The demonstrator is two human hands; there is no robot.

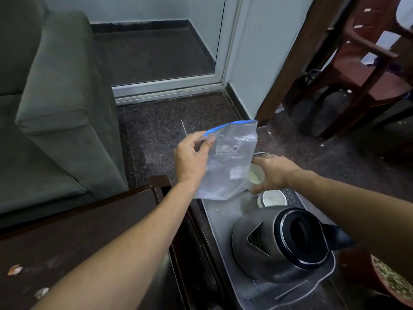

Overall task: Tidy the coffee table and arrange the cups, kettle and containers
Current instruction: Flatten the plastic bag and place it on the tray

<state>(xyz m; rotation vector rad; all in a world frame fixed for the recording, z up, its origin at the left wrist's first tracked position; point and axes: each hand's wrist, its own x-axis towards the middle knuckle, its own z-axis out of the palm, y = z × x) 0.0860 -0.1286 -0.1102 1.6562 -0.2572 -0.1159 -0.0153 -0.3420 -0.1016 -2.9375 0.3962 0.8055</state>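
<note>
At frame centre the left hand [192, 157] pinches the blue top corner of a clear zip bag [232, 157], seemingly empty, likely holding it up for filling. Just right, the right hand [274, 173] grips a tilted white cup [256, 174]. Lower right, a second cup [271, 198] and the kettle [279, 247] stand on the tray [221, 215].

Brushed metal kettle [268, 245] with glossy black plastic lid; crinkled clear plastic bag [230, 162]; matt cloth sofa [55, 104].
</note>
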